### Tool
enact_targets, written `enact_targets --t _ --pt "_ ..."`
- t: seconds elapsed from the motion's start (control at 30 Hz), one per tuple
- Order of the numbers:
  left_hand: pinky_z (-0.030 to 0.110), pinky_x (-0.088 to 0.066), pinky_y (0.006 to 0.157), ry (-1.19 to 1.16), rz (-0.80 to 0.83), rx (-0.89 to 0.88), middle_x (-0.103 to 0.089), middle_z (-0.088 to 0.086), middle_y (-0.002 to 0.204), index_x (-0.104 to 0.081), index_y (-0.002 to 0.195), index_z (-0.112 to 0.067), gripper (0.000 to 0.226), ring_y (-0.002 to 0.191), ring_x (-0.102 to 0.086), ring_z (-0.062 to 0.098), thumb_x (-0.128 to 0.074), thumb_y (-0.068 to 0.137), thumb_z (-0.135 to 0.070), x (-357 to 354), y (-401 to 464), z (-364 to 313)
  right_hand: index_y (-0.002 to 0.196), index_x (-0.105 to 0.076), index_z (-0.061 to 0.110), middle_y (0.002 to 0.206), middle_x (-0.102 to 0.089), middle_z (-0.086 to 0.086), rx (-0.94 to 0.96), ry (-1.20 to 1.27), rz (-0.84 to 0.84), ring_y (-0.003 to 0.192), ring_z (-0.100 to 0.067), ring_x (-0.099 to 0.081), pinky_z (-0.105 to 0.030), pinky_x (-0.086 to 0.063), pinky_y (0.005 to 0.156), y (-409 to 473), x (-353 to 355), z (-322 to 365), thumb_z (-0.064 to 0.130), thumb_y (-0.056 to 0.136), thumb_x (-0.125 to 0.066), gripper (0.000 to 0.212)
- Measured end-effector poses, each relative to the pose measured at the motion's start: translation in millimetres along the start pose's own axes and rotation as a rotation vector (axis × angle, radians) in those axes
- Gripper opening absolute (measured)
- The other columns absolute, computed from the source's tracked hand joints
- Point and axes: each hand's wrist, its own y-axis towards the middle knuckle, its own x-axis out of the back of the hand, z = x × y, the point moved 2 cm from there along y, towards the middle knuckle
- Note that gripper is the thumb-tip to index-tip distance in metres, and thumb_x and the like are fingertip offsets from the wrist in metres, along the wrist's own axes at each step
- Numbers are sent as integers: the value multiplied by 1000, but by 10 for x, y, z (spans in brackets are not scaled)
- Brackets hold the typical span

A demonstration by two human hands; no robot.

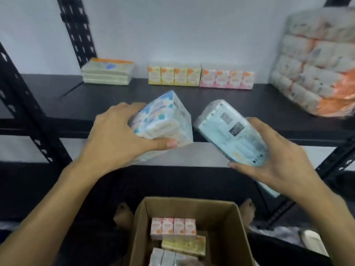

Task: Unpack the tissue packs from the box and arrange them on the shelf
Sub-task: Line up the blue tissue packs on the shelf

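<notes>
Cardboard box [226, 227] below, hands each gripping a plastic-wrapped tissue pack: blue-patterned left [163, 120], pale-blue right [230, 131].

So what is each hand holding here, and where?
Left hand grips the near end of a blue-patterned tissue pack; right hand cradles the lower end of a pale blue pack.

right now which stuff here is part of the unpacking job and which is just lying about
Part of the job:
- blue pack in left hand
- pale blue pack in right hand
- cardboard box
- packs in the box
- shelf
- yellow and pink packs

Just lying about:
- large wrapped bundle
</notes>
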Motion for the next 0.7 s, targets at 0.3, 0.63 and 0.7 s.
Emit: enact_targets --t 0.3,0.63,0.7 --pt "52 -28 112 630 163 -79 -54 0 141 -47 146 -37 119 133 -43 26 -55 47 -102 -298 1125 -64 151 -24 35 133 -57 -9 279 -480 8 114 -34 -58 -46 -50 88 1165 -23 -381 73 65 -72 106" --pt "48 -24 114 630 363 -80 -53 -2 142 -39 151 -33 123 134 -45 23 -60 50 -99 -572 1609 -17 148 -26 48 140 -46 10 286 -295 123 124 -16 -50 -34 -36 100 1476 -177 -647 74 94 -23 60" --pt "48 -27 114 637 363 -85 -52 -3 143 -37 152 -32 123 133 -45 23 -59 50 -99 -602 1652 -21 148 -27 48 141 -46 10 282 -307 146 123 -16 -51 -34 -36 99 1541 -199 -679 71 96 -28 58"
